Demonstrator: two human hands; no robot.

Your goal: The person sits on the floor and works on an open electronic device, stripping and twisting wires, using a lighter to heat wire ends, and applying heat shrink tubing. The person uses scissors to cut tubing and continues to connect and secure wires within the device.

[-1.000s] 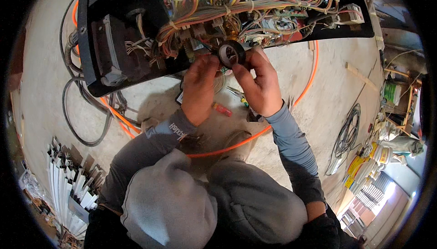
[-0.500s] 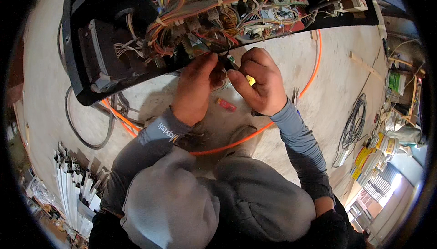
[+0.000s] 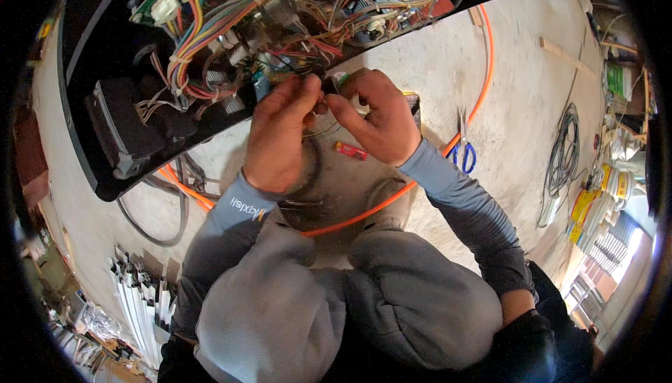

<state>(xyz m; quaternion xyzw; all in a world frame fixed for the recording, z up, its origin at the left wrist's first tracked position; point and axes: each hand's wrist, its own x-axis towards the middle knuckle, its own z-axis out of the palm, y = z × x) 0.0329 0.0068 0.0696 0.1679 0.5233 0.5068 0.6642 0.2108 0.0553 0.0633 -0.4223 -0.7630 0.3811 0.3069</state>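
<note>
Red label [image 3: 349, 151]: small flat rectangular piece, red with yellow marks, on the concrete floor [image 3: 434, 54], just near of the hands.
Yellow packages [image 3: 586, 204]: flat packs, yellow with dark print, stacked at the far right edge of the floor.
Green box [image 3: 617, 79]: upright green-and-white package, far right.
Screens: none visible.

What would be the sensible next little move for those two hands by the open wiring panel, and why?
Probably a slight pull of the thin wire toward the body. The left hand and the right hand pinch it fingertip to fingertip, right at the edge of the black panel, beside a dense bundle of coloured wires, so there is little room to work.
</note>
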